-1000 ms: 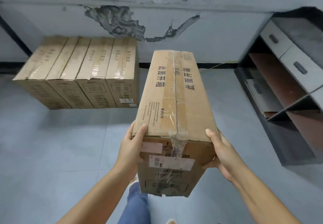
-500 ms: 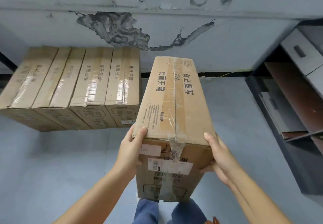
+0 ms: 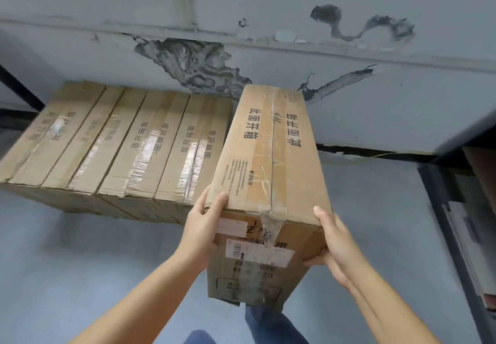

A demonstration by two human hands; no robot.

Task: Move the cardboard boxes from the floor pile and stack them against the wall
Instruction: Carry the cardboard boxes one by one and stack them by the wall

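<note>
The left hand (image 3: pixel 200 232) and right hand (image 3: pixel 334 247) clasp a long cardboard box (image 3: pixel 271 171) by its near corners, mid-frame, above the floor (image 3: pixel 370 209). Bare floor opens right of it; a row of boxes (image 3: pixel 118 145) lines the wall (image 3: pixel 268 8) at left.

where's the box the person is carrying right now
In the head view the carried box is centre frame, held off the floor between the left hand and right hand, just right of the row of boxes along the wall.
</note>
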